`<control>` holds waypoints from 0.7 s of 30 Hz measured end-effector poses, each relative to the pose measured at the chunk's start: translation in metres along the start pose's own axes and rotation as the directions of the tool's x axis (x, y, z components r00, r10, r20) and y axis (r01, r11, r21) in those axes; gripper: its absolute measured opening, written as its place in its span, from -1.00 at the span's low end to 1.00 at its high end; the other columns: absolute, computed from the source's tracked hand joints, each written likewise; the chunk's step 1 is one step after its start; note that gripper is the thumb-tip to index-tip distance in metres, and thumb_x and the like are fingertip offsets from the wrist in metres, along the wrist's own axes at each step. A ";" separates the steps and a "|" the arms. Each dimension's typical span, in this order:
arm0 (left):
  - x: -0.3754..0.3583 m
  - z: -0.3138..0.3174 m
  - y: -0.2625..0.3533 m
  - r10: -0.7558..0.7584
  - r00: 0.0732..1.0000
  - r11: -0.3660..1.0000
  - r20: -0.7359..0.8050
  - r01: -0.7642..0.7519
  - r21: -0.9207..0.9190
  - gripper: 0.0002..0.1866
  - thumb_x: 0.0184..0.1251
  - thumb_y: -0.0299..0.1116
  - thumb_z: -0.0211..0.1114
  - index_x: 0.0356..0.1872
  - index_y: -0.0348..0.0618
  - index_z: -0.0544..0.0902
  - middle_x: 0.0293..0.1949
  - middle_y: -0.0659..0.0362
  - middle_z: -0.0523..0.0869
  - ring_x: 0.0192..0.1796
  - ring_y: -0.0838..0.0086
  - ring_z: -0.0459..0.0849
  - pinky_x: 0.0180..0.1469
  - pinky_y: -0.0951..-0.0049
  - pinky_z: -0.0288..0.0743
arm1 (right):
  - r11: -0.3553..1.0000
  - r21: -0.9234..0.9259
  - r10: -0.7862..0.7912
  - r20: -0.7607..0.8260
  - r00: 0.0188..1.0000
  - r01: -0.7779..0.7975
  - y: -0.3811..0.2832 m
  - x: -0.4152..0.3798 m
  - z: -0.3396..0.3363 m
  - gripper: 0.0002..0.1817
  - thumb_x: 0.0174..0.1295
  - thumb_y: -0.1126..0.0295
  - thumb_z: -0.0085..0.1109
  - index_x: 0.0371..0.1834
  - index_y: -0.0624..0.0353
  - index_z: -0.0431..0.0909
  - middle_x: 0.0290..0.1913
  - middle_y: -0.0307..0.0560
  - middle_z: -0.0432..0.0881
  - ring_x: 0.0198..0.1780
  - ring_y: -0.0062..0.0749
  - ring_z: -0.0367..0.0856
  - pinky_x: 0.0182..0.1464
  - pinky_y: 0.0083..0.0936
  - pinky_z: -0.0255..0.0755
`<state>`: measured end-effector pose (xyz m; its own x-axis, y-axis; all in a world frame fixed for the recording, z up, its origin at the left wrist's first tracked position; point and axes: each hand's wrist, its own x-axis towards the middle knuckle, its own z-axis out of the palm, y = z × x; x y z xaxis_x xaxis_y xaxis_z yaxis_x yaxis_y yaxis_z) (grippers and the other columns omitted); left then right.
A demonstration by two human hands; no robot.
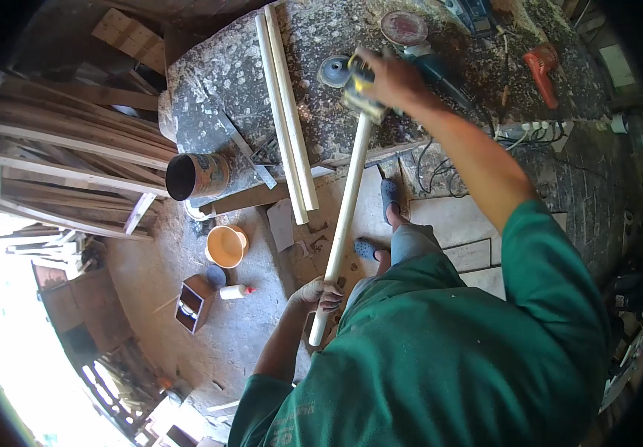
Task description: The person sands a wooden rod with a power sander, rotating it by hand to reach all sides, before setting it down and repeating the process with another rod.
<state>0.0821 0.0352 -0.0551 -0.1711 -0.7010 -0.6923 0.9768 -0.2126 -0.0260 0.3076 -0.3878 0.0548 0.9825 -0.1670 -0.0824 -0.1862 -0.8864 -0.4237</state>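
A long pale wooden pole (346,216) slants from the edge of the workbench (224,82) back toward my body. My left hand (317,296) is closed around it near its lower end. In my right hand (394,80) is a yellow and black sander (362,103), slightly blurred, with its flat base against the pole's far end. Just left of the sander lies a round blue-grey disc (334,71). Two more pale wooden poles (284,112) lie side by side on the bench, overhanging its near edge.
An angle grinder (440,74), a reddish disc (404,27), a red drill (541,71) and cables lie on the right. To the left are a metal square (245,147), a dark can (196,176) and stacked boards (75,134). An orange bucket (226,246) and a white bottle (235,291) stand lower down.
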 end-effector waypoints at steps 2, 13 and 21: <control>0.002 0.004 -0.004 0.013 1.000 1.000 -0.011 -0.013 -0.002 -0.73 0.19 -0.46 0.36 -0.59 -0.07 0.43 -0.71 0.30 0.38 -0.76 0.53 0.35 -0.67 0.49 0.20 | 0.995 -0.098 -0.045 -0.154 0.987 0.030 0.029 0.027 0.014 -0.02 0.02 0.03 0.52 0.55 -0.21 0.21 0.14 0.24 0.52 -0.07 0.07 0.70 -0.08 -0.15 0.64; 0.004 -0.004 0.002 0.056 0.989 0.984 -0.135 -0.032 0.177 -0.74 0.16 -0.42 0.33 -0.52 0.01 0.37 -0.71 0.33 0.31 -0.76 0.55 0.30 -0.66 0.45 0.17 | 0.865 0.190 -0.498 0.228 0.837 0.463 -0.100 -0.202 0.040 -0.20 0.11 0.46 0.28 0.51 -0.11 0.31 0.22 0.38 0.43 -0.01 0.06 0.69 -0.15 -0.16 0.73; 0.010 -0.023 0.001 0.019 0.998 0.991 -0.063 -0.010 0.136 -0.70 0.19 -0.44 0.30 -0.61 0.01 0.35 -0.73 0.34 0.30 -0.77 0.55 0.27 -0.67 0.48 0.14 | 0.998 -0.020 -0.058 -0.137 0.989 0.056 -0.010 -0.034 0.048 -0.04 0.06 0.03 0.50 0.56 -0.27 0.21 0.33 0.30 0.37 0.06 0.03 0.67 -0.03 -0.17 0.67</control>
<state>0.0845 0.0440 -0.0785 -0.1439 -0.6605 -0.7369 0.9519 -0.2960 0.0795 0.2757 -0.3523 0.0188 0.9828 -0.1724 0.0668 -0.1305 -0.9029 -0.4096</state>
